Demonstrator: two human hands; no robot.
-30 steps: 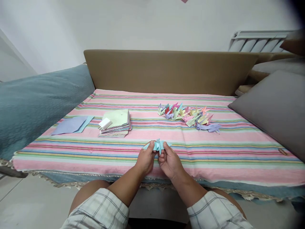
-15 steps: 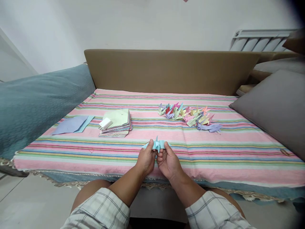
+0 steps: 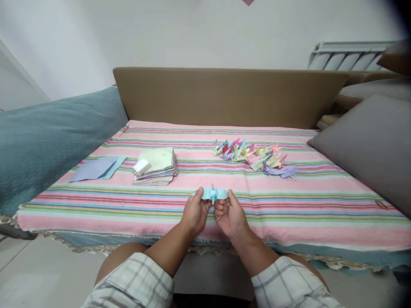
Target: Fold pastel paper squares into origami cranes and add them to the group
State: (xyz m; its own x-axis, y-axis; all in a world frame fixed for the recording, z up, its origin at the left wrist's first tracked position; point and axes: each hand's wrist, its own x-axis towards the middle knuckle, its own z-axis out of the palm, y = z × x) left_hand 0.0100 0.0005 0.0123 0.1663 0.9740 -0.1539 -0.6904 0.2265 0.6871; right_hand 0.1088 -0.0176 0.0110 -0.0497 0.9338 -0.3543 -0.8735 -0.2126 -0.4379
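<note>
1. Wings of a light-blue folded paper crane (image 3: 213,195) lie spread to either side between two bare hands, so the step in hand looks like opening out and shaping the wings, with the folding itself seemingly done.
2. From here, any further shaping would call for a light, even pull outward and a steady pinch, since thin paper could crease or tear under a hard tug.
3. The left hand (image 3: 195,212) grips one wing, thumb laid on top and fingers curled underneath; a little pale blue shows beyond the thumb.
4. The right hand (image 3: 231,215) pinches the opposite wing near its tip, thumb above, the other fingers folded in beneath the crane's body. How firmly either hand presses, I cannot tell.
5. Both forearms reach forward from white checked sleeves (image 3: 135,278) and angle inward, bringing the hands close together but apart, with the crane bridging the gap.
6. The crane is held over the front part of a pink striped woven cloth (image 3: 128,218) that covers the sofa seat. Beyond it to the right lies a cluster of multicoloured paper cranes (image 3: 250,155); to the left sits a stack of square coloured paper (image 3: 159,158).
</note>
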